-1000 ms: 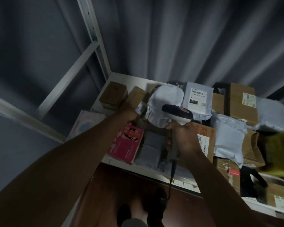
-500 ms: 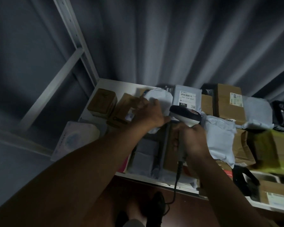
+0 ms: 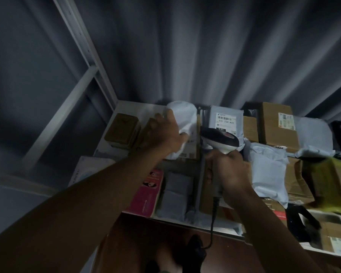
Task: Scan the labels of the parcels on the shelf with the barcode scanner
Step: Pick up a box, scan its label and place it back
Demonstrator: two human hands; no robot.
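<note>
Wrapping tightly round the handle of the grey handheld barcode scanner with the black head (image 3: 220, 139), the right hand (image 3: 227, 172) is making a full, closed grip, and the scanner's dark cable is hanging down from the butt of the handle towards the floor. The scanner head is sitting just in front of the grey plastic mailer bag with the white printed label (image 3: 225, 120), near the back of the shelf. The left hand (image 3: 166, 134) is reaching in beside it, its grip closing over the white crumpled plastic parcel (image 3: 183, 119) with fingers curling onto the top and thumb pressing at the lower edge. Brown cardboard boxes (image 3: 277, 127) are lying further right on the white metal shelf (image 3: 126, 107), and a pink printed box (image 3: 148, 192) is lying at the front edge, under the left forearm.
</note>
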